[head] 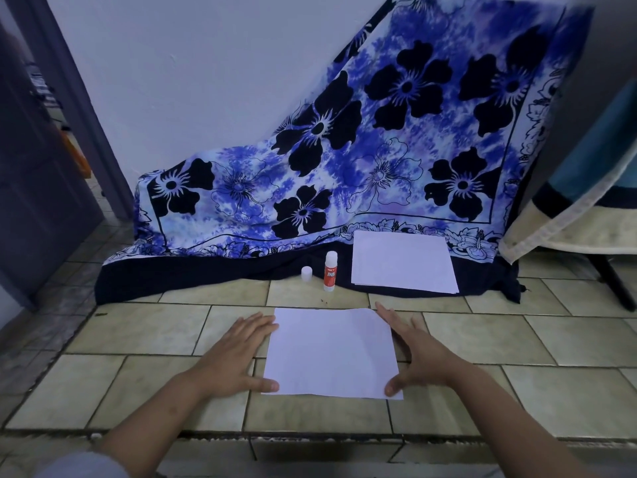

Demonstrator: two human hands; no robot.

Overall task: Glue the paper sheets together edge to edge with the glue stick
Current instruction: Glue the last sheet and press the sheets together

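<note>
A white paper sheet (pixel 331 353) lies flat on the tiled floor in front of me. My left hand (pixel 238 357) lies flat at its left edge with straight fingers, the thumb touching the near left corner. My right hand (pixel 418 355) lies flat along the right edge, thumb on the near right corner. Farther back a stack of white sheets (pixel 403 262) rests on the dark hem of a cloth. The glue stick (pixel 330 271), white with a red label, stands upright and uncapped left of the stack. Its white cap (pixel 306 273) stands beside it.
A blue floral cloth (pixel 379 150) drapes over something against the wall and spreads onto the floor. A dark door (pixel 38 188) stands at the left. A cloth-covered table with a dark leg (pixel 613 281) is at the right. Beige floor tiles (pixel 138 329) surround the sheet.
</note>
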